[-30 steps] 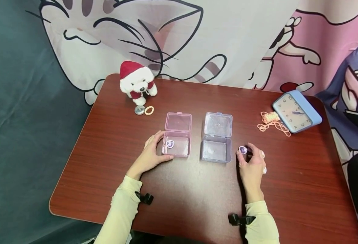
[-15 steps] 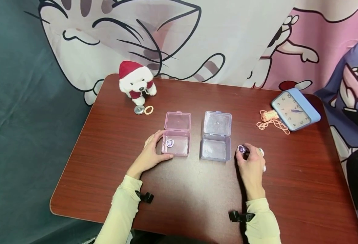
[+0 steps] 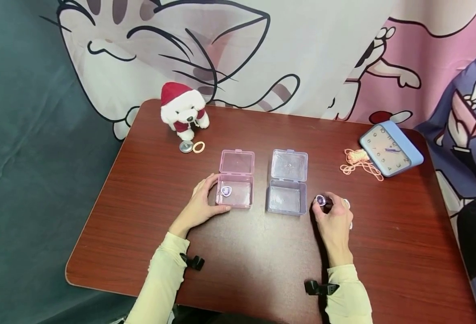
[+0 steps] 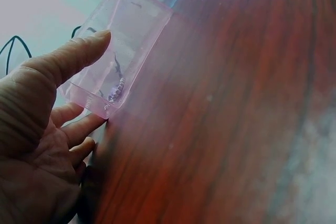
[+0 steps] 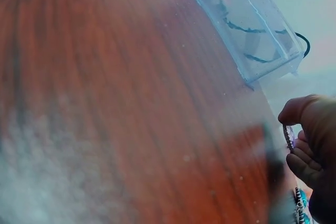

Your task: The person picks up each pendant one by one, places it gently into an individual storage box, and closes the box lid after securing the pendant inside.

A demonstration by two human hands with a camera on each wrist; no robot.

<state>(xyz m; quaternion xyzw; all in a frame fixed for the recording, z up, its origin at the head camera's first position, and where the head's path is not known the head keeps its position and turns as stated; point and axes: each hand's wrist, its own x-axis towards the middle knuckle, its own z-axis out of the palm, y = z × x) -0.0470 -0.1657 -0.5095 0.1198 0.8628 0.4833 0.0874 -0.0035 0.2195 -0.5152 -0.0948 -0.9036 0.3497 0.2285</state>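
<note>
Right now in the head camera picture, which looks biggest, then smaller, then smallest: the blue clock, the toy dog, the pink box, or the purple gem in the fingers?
1. Blue clock and toy dog: they look about alike, so no ranking between them.
2. Pink box: close behind.
3. Purple gem: clearly smallest.

A white plush dog in a red hat is sitting at the far left of the dark wooden table. A round metal disc and a pale orange ring are lying side by side just in front of it. At the far right, a blue clock is lying face up, with a tangled orange cord touching its left edge. Cartoon-cat fabric is hanging behind.
</note>
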